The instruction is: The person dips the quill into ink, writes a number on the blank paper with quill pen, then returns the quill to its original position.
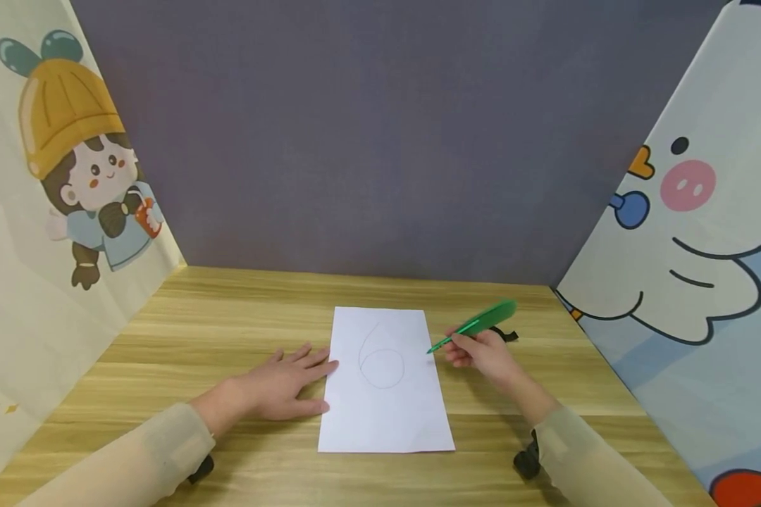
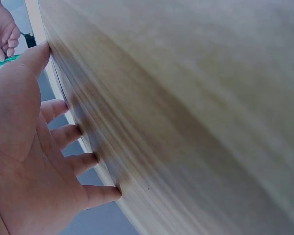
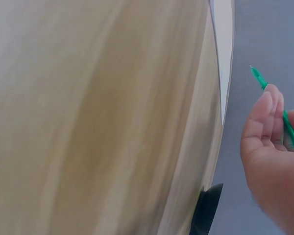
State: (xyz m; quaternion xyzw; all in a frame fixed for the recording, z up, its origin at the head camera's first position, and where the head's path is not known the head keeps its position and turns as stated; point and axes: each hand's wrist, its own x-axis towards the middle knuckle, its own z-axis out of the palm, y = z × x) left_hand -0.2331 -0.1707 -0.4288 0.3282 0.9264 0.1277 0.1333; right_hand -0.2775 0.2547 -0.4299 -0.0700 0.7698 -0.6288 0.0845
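A white sheet of paper (image 1: 412, 415) lies on the wooden table, bearing a thin pencil-grey drawing (image 1: 382, 387): a circle with a curved line rising from its left side. My left hand (image 1: 285, 387) rests flat with fingers spread, its thumb and fingertips over the paper's left edge. In the left wrist view, that hand's fingertips (image 2: 110, 192) press on the tabletop. My right hand (image 1: 485, 355) pinches a green pen (image 1: 475, 325) with a broad feather-shaped top, right of the sheet. The pen's tip points left at the paper's right edge, raised off the table in the right wrist view.
A small black object (image 1: 506, 335) lies just beyond my right hand. The wooden table (image 1: 228, 324) ends at a grey back panel (image 1: 368, 141). Cartoon-printed walls stand at left (image 1: 13, 282) and right (image 1: 691, 282). Black wrist devices (image 1: 528, 458) sit under both sleeves.
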